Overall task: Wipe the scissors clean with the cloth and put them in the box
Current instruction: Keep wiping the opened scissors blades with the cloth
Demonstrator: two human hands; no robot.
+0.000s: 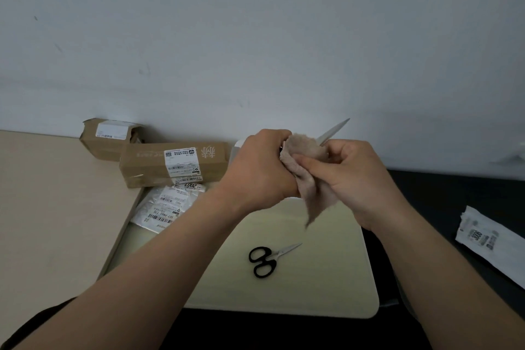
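Left hand (pixel 261 167) grips a bladed tool (pixel 333 130), its handle hidden in the fist. Right hand (pixel 355 176) pinches the cloth (pixel 306 156) round it; only the tip shows. Black-handled scissors (pixel 268 258) lie loose on the cream mat (pixel 326 278).

Plain pale wall (pixel 255 23) behind a beige tabletop (pixel 42 193)

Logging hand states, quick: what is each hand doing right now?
Left hand: closed, its grip on the hidden handle end of the blade.
Right hand: closed, pinching the cloth round the blade.
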